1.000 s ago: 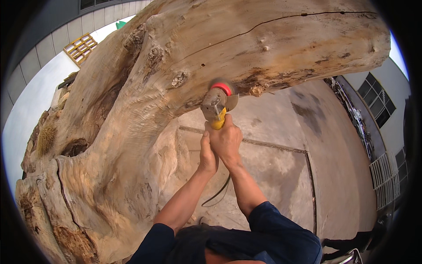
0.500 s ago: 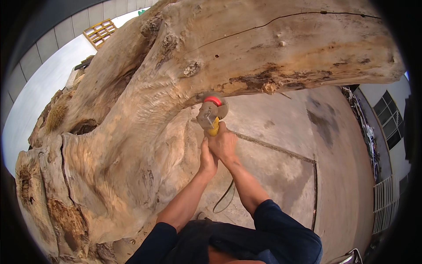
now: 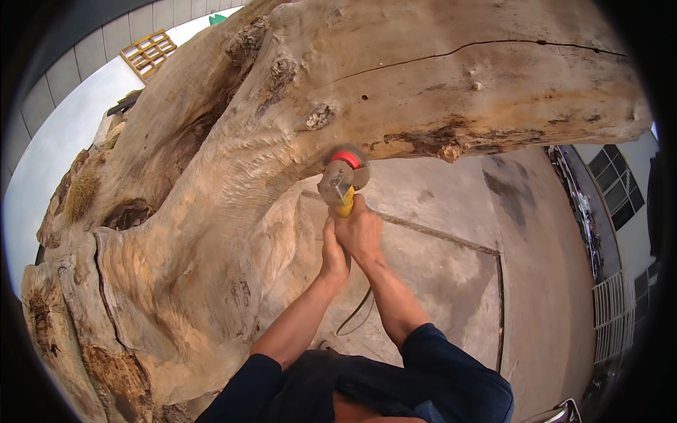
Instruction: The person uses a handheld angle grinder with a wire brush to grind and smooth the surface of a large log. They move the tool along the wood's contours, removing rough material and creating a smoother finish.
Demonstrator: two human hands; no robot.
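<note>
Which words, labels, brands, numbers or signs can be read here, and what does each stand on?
None can be read.
Power tool in the left hand and right hand: any marking is too small or blurred.
Weathered log: no lettering visible.

A dark navy top [image 3: 317, 374] with short sleeves [image 3: 451, 366] leaves both forearms [image 3: 300, 321] bare

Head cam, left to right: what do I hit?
Straw-coloured tuft → yellowish wooden lattice → angle grinder → knobbly stub on the log's lower edge → dark floor stain → white barred railing.
</note>
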